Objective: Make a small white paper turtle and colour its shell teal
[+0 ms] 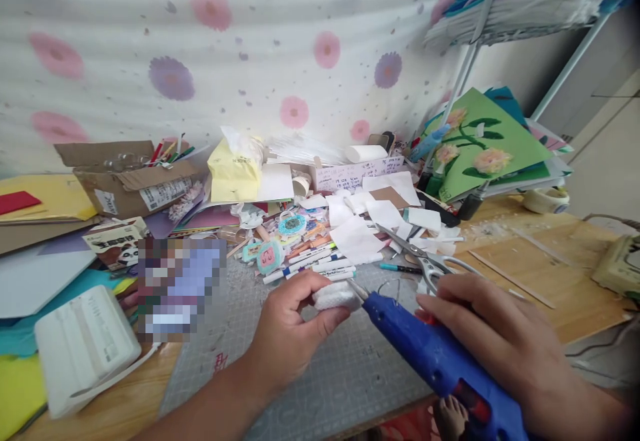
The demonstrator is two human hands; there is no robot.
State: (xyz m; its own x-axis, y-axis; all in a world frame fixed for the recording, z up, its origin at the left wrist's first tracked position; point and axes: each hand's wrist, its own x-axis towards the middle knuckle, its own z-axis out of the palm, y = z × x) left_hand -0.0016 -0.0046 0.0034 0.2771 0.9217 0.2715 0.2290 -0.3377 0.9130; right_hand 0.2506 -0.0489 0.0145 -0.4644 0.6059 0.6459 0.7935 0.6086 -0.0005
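My left hand pinches a small white padded piece between thumb and fingers, above the grey cutting mat. Its texture looks like folded tissue or cloth, but I cannot tell which. In my right hand is a blue glue gun, gripped with the fingers around its red trigger. The gun's metal nozzle points up and left, at the right edge of the white piece; whether they touch is unclear. Scissors with grey handles lie just beyond the gun.
Several markers, paper scraps and small crafted pieces crowd the mat's far side. A cardboard box stands at the back left. At the left lies a white device with a cable. A tape roll sits at the right.
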